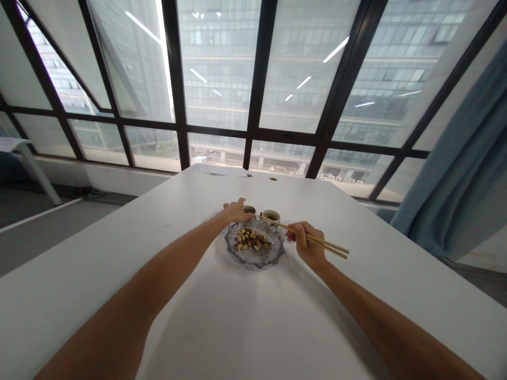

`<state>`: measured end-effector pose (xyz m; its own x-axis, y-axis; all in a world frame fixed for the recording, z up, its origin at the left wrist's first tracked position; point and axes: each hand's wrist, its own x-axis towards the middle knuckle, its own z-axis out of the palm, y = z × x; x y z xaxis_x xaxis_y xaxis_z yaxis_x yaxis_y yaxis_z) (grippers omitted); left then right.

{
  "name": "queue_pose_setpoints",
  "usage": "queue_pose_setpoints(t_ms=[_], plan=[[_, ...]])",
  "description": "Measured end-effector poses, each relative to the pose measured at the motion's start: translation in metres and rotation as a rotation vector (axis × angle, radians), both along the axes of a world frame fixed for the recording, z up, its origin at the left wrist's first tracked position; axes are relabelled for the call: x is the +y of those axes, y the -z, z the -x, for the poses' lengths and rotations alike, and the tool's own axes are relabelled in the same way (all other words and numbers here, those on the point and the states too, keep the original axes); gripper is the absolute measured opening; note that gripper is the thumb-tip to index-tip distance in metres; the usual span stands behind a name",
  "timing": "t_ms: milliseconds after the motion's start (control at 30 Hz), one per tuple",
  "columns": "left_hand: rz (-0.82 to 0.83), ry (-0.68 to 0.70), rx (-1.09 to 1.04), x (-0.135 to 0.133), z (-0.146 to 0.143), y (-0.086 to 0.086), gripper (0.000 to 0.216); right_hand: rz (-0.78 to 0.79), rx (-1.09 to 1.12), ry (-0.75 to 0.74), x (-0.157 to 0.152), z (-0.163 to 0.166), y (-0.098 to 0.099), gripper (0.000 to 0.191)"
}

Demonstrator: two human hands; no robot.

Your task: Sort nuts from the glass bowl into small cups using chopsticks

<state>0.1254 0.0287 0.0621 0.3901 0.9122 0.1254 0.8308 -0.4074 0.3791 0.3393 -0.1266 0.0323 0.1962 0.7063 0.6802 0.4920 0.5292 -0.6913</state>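
Observation:
A scalloped glass bowl (253,256) holding several peanuts or beans sits in the middle of the white table (237,327). Two small cups stand just behind it. My left hand (236,210) wraps its fingers around the left cup (249,210). My right hand (307,244) grips a pair of wooden chopsticks (304,236), whose tips reach up to the rim of the right cup (271,216).
Papers (222,170) and a small dark round object (273,179) lie near the far table edge. Large dark-framed windows rise behind. A blue curtain (463,174) hangs at the right, and another white table (16,145) shows at the far left.

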Motion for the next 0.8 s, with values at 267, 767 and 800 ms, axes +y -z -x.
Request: queue_pose_setpoints(t_ms=[267,767,800], plan=[[-0.082,0.016,-0.051,0.007,-0.003,0.004,0.096,-0.040,0.377,-0.012,0.020,0.005,-0.014,0.052],[-0.127,0.015,0.006,0.002,-0.004,0.001,0.090,0.132,0.065,-0.096,0.078,0.025,-0.023,0.058],[-0.121,0.013,0.011,0.003,-0.004,0.001,0.089,0.118,0.104,-0.079,0.076,0.024,-0.026,0.060]])
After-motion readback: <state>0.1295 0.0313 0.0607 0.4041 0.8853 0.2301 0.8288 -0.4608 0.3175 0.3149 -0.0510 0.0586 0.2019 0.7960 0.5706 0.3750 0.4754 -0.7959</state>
